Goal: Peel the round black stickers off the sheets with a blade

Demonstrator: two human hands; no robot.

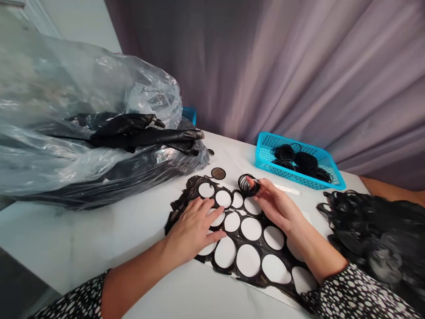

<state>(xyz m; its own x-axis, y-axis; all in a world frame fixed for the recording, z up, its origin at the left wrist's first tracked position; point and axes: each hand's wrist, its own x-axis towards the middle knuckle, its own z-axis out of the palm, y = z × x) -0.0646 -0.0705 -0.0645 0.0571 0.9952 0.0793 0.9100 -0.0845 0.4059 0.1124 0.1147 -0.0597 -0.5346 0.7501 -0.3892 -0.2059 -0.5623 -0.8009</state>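
Note:
A thin black sheet full of round holes lies on a white board or paper, which shows through the holes. My left hand rests flat on the left part of this sheet, fingers spread. Above its far edge, my right hand is closed on a bundle of thin black rings, which hang around its fingertips. Something small and whitish shows at those fingertips, too small to name. A loose dark disc lies just beyond the sheet.
A blue basket with bundles of black rings stands at the back right. Black scraps are heaped at the right. A large clear plastic bag with black sheets fills the left. A grey curtain hangs behind the white table.

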